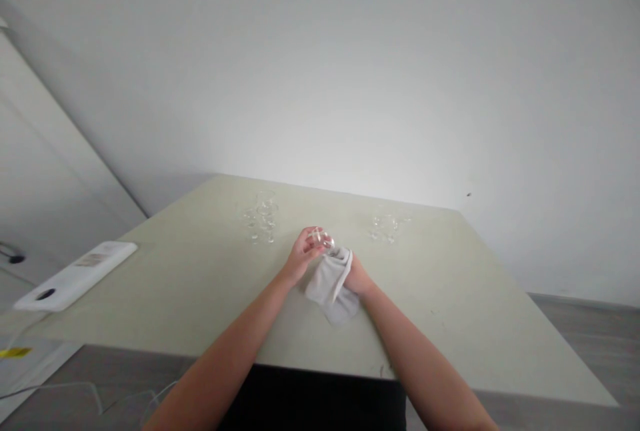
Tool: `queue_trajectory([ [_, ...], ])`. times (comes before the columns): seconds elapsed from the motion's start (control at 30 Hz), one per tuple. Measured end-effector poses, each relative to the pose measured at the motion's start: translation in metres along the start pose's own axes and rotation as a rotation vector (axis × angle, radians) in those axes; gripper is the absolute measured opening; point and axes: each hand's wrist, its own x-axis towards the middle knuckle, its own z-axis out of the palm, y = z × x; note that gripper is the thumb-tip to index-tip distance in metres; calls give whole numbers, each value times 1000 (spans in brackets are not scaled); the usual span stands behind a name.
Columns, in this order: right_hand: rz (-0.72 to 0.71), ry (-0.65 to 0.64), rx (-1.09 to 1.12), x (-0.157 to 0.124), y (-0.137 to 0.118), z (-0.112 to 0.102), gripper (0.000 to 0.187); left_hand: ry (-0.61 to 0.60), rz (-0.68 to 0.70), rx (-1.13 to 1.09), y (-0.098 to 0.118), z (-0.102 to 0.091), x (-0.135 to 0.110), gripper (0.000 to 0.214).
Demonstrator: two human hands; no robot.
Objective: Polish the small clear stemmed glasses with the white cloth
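Observation:
Near the middle of the table, my left hand (301, 253) has its fingers wrapped round a small clear glass (320, 238), which lies tilted toward the right. A light grey cloth (331, 279) hangs from my right hand (358, 275) and reaches the glass's right end. The cloth covers most of my right fingers. Beyond my left hand stands a group of several clear glasses (262, 216). Another group of clear glasses (385, 225) is on the far right side; their outlines are faint.
The pale table (450, 324) ends at a white wall (350, 84) behind. At its left edge lies a white power strip (83, 274) with a cable. A white cabinet (45, 144) stands to the left.

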Motion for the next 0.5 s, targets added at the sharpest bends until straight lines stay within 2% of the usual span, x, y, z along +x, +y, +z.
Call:
queue_trajectory([
  [0.07,39,-25,91,0,0,3,14,-52,-26,-75,1,-2,0,54],
  [0.17,89,58,-156,-1,1,3,9,-20,-22,1,1,-3,2,49],
  [0.23,105,51,-262,-2,1,2,12,27,-22,60,0,-3,3,48],
  [0.3,92,-36,-146,-3,-2,1,11,22,-56,9,1,-3,2,52],
  [0.4,61,-143,93,-4,-7,3,15,-62,-116,-150,2,-4,-2,64],
  [0.43,60,-131,81,-4,-7,4,15,-78,-123,-168,2,-4,-2,64],
  [0.5,86,-40,-110,-4,-6,4,10,-49,-107,-114,0,-4,0,59],
])
